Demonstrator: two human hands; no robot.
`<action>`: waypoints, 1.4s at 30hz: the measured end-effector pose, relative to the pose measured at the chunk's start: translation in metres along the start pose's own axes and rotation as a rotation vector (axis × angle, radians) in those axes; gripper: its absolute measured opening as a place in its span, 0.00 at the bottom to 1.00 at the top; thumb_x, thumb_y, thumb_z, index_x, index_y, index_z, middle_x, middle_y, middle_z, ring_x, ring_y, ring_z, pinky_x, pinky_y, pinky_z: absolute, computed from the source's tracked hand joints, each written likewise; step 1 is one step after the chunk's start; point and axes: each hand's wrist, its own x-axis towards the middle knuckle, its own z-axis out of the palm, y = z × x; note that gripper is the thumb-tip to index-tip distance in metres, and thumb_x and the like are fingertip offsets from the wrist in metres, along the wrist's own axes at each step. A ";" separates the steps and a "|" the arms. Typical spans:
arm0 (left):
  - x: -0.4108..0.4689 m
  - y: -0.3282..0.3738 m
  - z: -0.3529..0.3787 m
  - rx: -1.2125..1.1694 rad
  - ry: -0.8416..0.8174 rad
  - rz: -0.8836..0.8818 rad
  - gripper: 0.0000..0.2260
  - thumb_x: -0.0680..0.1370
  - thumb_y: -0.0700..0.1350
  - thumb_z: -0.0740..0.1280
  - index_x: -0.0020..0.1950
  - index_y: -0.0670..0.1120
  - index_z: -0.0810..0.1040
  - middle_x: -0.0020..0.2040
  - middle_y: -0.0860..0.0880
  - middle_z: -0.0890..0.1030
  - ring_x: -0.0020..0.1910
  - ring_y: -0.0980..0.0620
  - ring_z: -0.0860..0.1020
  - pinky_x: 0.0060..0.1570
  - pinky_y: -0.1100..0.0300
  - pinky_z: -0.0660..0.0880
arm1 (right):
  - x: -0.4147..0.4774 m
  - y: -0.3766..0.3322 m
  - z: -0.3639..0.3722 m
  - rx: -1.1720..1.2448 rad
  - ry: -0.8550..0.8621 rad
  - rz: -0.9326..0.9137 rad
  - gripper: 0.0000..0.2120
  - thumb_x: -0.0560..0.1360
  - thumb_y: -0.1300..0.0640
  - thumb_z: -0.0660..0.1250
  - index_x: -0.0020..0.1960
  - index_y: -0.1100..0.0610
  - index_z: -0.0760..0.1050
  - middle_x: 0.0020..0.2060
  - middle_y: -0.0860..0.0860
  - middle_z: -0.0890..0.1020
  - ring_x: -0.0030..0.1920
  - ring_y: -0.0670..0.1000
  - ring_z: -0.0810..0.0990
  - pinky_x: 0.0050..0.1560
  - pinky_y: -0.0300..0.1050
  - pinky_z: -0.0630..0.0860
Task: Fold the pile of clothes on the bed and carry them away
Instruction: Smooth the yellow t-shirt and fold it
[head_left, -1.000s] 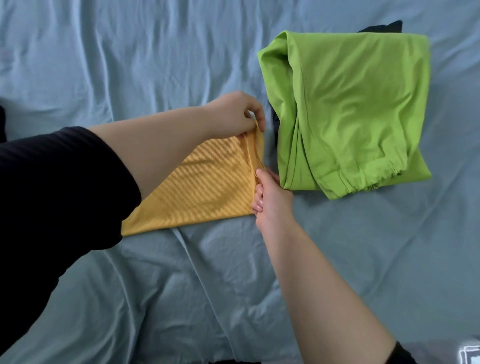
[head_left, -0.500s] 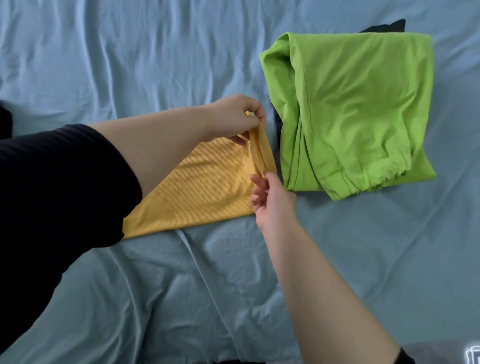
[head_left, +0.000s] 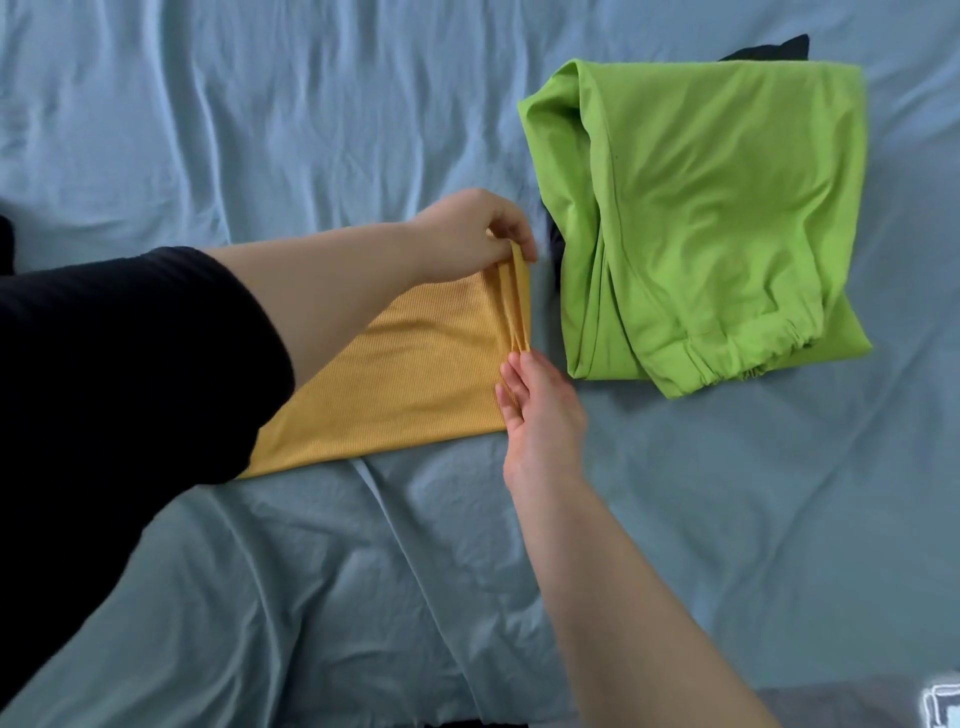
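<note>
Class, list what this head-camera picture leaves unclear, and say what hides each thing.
1. Dark garment, head view: only a corner shows; the green garment covers the rest.
2. Yellow garment: its left part lies under the left forearm and black sleeve.
3. Right hand: its own fingers hide whether it pinches the yellow hem.
4. White-marked object: cut off by the bottom right corner.

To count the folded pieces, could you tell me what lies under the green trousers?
A dark garment shows at the green trousers' far and left edges; its rest is covered.
</note>
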 end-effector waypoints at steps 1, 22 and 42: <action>-0.004 -0.004 -0.003 0.050 0.000 0.013 0.14 0.74 0.37 0.63 0.48 0.55 0.83 0.49 0.53 0.82 0.38 0.66 0.76 0.44 0.69 0.72 | 0.001 0.001 0.000 -0.045 0.003 -0.024 0.08 0.74 0.60 0.71 0.53 0.61 0.80 0.44 0.54 0.84 0.43 0.47 0.83 0.44 0.39 0.79; -0.076 -0.062 0.044 0.882 -0.170 0.063 0.29 0.80 0.64 0.42 0.75 0.60 0.30 0.78 0.53 0.33 0.77 0.52 0.36 0.74 0.40 0.41 | -0.001 0.004 -0.061 -1.754 -0.090 -0.677 0.26 0.79 0.40 0.55 0.75 0.37 0.53 0.51 0.52 0.70 0.50 0.56 0.76 0.44 0.49 0.73; -0.287 -0.171 0.030 -0.541 0.750 -0.790 0.24 0.76 0.43 0.68 0.70 0.44 0.67 0.65 0.44 0.67 0.58 0.47 0.74 0.63 0.57 0.69 | -0.080 0.149 0.144 -1.698 -0.701 -0.646 0.08 0.77 0.55 0.64 0.50 0.57 0.80 0.48 0.55 0.84 0.50 0.57 0.80 0.47 0.45 0.74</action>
